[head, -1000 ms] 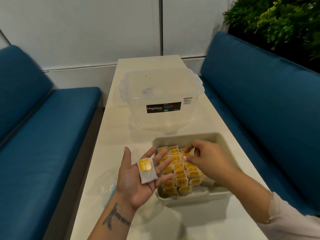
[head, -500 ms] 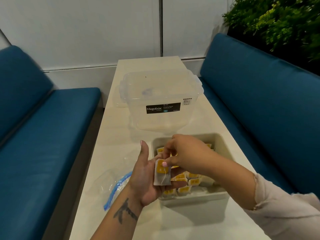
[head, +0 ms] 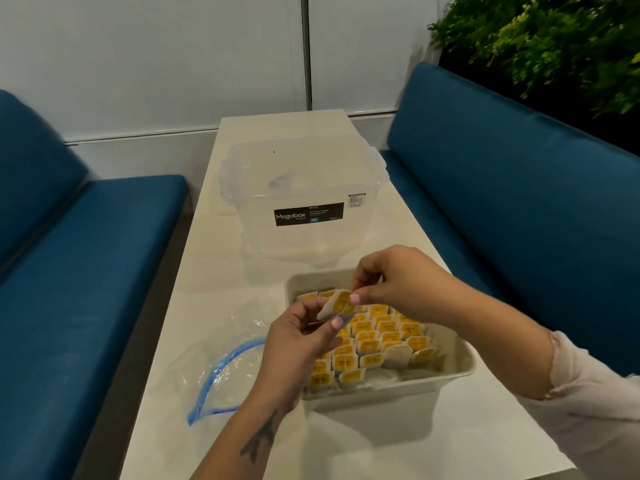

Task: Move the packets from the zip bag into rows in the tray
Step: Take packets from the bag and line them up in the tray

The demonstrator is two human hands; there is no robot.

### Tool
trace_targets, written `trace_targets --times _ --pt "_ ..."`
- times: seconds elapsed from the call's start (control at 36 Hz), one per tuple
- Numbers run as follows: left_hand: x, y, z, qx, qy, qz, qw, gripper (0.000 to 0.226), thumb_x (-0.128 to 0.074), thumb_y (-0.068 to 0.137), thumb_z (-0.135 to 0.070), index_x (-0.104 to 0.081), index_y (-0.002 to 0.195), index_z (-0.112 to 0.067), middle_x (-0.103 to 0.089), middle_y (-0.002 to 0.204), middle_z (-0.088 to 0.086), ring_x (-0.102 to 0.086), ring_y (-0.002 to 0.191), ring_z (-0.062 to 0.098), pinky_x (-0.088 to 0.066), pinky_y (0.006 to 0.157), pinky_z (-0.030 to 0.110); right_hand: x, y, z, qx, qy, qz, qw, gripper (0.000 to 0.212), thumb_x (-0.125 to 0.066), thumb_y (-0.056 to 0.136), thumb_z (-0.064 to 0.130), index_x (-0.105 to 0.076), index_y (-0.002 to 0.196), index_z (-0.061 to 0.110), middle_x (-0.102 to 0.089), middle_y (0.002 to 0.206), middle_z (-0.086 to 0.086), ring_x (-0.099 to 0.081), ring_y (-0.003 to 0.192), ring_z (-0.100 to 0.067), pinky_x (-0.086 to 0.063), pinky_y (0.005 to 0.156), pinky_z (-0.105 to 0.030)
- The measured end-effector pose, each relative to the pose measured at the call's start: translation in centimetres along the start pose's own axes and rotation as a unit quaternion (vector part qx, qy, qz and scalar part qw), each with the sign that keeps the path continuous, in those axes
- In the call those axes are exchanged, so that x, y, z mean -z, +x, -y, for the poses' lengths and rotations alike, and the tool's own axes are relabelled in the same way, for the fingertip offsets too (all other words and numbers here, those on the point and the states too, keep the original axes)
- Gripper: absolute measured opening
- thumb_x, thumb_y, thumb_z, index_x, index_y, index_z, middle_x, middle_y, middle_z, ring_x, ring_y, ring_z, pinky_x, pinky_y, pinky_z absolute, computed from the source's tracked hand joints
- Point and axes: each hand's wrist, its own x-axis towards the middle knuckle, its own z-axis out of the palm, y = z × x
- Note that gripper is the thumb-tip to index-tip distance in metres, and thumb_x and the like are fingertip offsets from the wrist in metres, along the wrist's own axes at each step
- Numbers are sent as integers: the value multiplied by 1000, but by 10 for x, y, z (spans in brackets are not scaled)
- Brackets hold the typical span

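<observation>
Both hands over the near-left part of the tray. One small white paper packet with a yellow square label (head: 338, 304) held in the air between them, tilted, just above the far-left rows.

Right hand (head: 391, 284): thumb and forefinger pinch the packet's upper right edge. Left hand (head: 300, 336): fingers curled, thumb and fingertips pinching the packet's lower left corner. Both grips closed on the same packet.

Shallow beige rectangular plastic tray (head: 465, 362) sits on the pale tabletop (head: 381, 441), near right of centre. It holds many like packets standing in overlapping rows (head: 384, 336), yellow labels facing up; rows look nearly full, with some looser white packets at the near edge.

Clear plastic zip bag with a blue seal strip (head: 221, 372) lies flat on the tabletop left of the tray; looks empty or close to it, contents hard to tell.

Clear lidded storage box with a black label (head: 304, 202) stands farther back.

Step in hand, by my reading: squaring up one packet before seating it. Next move likely calls for lowering it label-up into an open slot, overlapping its neighbour without tipping the row.
</observation>
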Motion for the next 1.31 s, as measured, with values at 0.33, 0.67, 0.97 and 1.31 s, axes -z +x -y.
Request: trace_targets --times 0.33,0.67,0.97,1.31 --pt "9 0 -2 -87 233 -88 964 49 -66 84 -3 -56 99 -49 -64 114 -12 -58 108 7 -45 79 7 -6 -19 -47 -53 -77 13 996 8 -74 79 36 -67 76 32 -55 68 10 -49 62 -6 -37 54 -21" --pt "8 -6 13 -50 318 -119 939 42 -61 88 -5 -55 103 -44 -49 112 -20 -47 102 3 -40 82 15 -50 -12 -77 -58 -200 47 977 14 -70 79 41 -71 89 31 -63 91 10 -57 87 -11 -40 62 -21" --pt "7 -9 15 -31 346 -131 928 38 -60 90 -10 -53 105 -44 -48 113 -19 -47 101 2 -41 77 13 -70 -7 -80 -64 -222 60 971 13 -69 83 40 -72 92 31 -67 96 8 -60 90 -12 -52 74 -25" --pt "4 -8 11 -9 352 -137 926 38 -61 89 -12 -52 105 -45 -53 128 -12 -50 109 6 -49 86 26 -78 -5 -83 -76 -214 59 972 15 -69 82 42 -72 91 30 -66 91 8 -59 87 -11 -52 73 -24"
